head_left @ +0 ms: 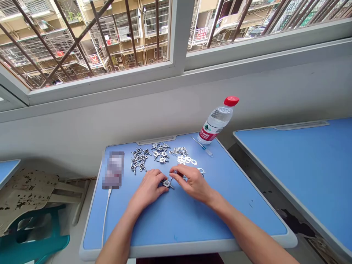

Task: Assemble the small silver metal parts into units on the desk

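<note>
My left hand (150,185) is closed on a small metal fitting (167,184) with a flanged body and short pipe ends, keeping it down on the blue desk (176,220). Right beside it, my right hand (194,181) pinches a small, thin metal piece (171,178) over the fitting; its exact kind is too small to tell. Beyond my hands lie several dark-centred metal fittings (139,158), several more bright ones (162,154), small stemmed metal pieces (180,150) and flat pale plates with holes (187,160). Further small parts are partly hidden by my right hand.
A water bottle (217,123) with a red cap stands at the far right corner, beside a thin screwdriver (203,147). A blurred-out phone-like object (113,170) with a white cable (106,216) lies left. Another blue desk (302,165) stands right; a wall and barred window lie ahead.
</note>
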